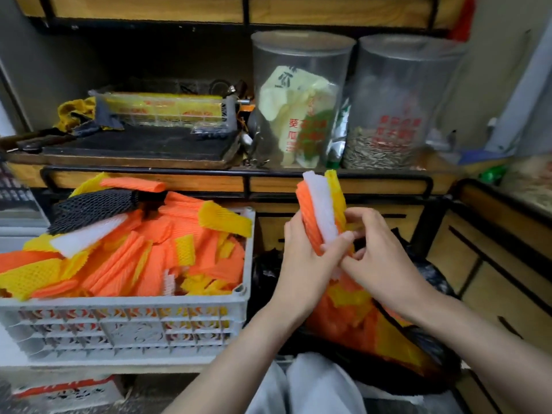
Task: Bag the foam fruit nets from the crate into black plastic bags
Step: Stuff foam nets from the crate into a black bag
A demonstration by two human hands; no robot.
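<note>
A grey plastic crate (pixel 125 327) at the left is heaped with orange, yellow, white and black foam fruit nets (pixel 149 243). My left hand (pixel 304 258) grips an upright bundle of orange, white and yellow nets (pixel 321 210) above the black plastic bag (pixel 430 339). My right hand (pixel 379 252) pinches the bundle's lower right side, fingers curled against it. The bag stands open right of the crate and holds orange and yellow nets (pixel 352 309).
A wooden shelf (pixel 328 182) with a black metal rail runs behind. On it stand two clear plastic jars (pixel 298 94), one holding packets, one with seeds (pixel 400 100). A wooden cabinet (pixel 507 264) is at the right. My knees (pixel 307 389) show at the bottom.
</note>
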